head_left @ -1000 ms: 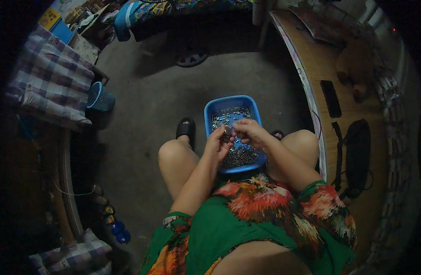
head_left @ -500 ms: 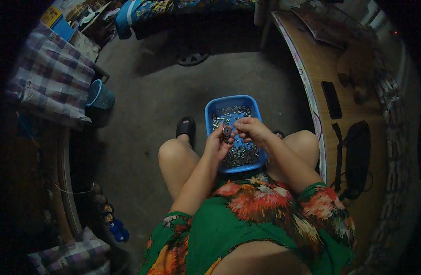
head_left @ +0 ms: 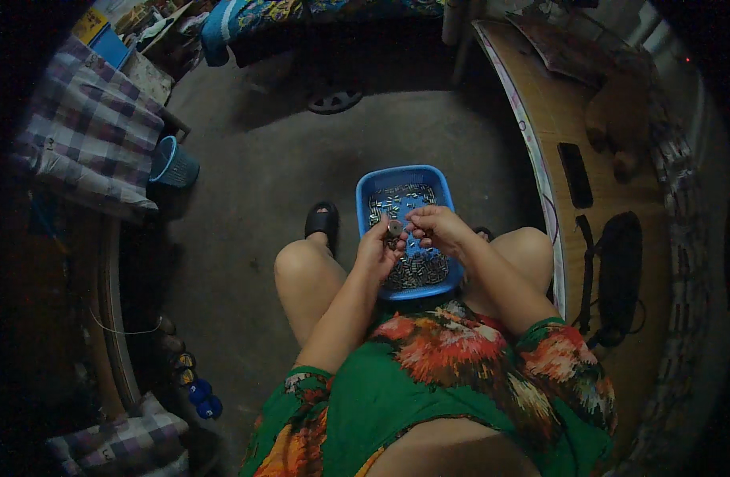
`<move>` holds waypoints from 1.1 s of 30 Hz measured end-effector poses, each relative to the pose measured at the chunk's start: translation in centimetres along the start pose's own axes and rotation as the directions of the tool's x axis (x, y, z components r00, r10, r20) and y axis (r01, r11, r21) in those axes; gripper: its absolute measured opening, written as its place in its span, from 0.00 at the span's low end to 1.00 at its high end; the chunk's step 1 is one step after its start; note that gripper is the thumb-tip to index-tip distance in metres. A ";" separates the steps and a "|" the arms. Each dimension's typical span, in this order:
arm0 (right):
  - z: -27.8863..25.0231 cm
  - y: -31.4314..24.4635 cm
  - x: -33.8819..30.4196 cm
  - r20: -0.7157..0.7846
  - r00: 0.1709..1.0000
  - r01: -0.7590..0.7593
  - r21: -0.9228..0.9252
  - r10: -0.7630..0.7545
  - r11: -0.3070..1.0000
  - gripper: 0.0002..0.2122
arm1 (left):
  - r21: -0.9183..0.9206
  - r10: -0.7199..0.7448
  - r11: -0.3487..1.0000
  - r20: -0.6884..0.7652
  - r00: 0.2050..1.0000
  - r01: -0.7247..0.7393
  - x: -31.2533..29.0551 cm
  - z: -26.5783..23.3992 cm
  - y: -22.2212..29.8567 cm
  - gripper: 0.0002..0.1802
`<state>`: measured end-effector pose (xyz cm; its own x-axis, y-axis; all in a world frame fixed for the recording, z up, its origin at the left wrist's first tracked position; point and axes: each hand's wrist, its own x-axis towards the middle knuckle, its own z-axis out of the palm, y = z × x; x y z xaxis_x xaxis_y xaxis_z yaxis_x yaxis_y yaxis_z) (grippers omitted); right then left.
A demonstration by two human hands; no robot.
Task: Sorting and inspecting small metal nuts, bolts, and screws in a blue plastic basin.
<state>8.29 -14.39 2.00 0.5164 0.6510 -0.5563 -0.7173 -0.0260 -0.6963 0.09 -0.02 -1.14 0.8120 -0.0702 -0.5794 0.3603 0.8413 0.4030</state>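
A blue plastic basin (head_left: 452,278) stands on the floor between my legs. Many small shiny metal cylinders (head_left: 419,272) lie in it, heaped at the near end and scattered at the far end. Over the basin my left hand (head_left: 377,248) is closed around a small round metal piece (head_left: 395,228) with a dark centre. My right hand (head_left: 436,226) hovers just to the right of it, thumb and fingertips pinched together. Whatever those fingertips hold is too small to make out.
On my right runs a wooden bench (head_left: 551,95) with a dark phone (head_left: 575,173) and a black bag (head_left: 621,274). A blue wastebasket (head_left: 174,163) stands at the left by a checked cloth (head_left: 94,135). A black slipper (head_left: 322,222) is on my foot, left of the basin.
The round piece in my left hand has tilted slightly and now shows a brighter face. Both hands stay over the basin, almost in the same place.
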 end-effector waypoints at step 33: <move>1.4 -0.4 -0.9 -0.050 0.984 0.131 -0.459 -0.173 0.878 0.08 | 0.103 0.082 0.990 0.168 0.982 -0.100 -0.1 -0.2 0.0 0.15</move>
<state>7.42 -13.91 3.45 0.6558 0.6068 -0.4492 -0.3474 -0.2858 -0.8931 -0.09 0.13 -1.25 0.9044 -0.0902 -0.4170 0.3225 0.7844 0.5298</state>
